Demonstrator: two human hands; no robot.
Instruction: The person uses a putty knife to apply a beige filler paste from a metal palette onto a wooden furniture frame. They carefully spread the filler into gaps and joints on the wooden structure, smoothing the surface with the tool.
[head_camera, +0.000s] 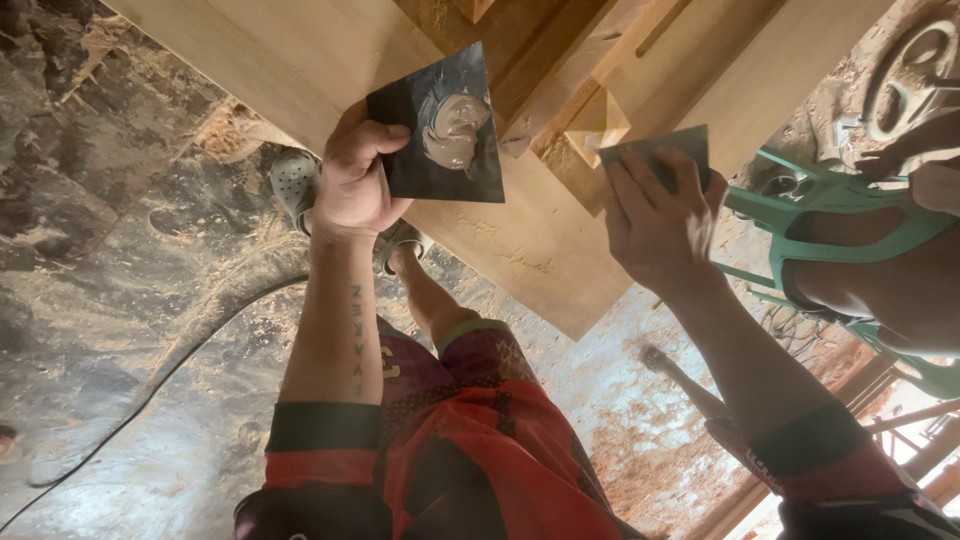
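Head view: fingers (375, 135) pinch putty-smeared dark card (440, 125).

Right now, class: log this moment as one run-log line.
left hand: holds dark square card carrying brown putty | right hand: presses grey scraper onto wooden panel

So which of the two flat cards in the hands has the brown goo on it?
The dark square card in the left hand carries the blob of brown paste. The smaller grey card, held by the right hand against the wooden board, shows no paste.
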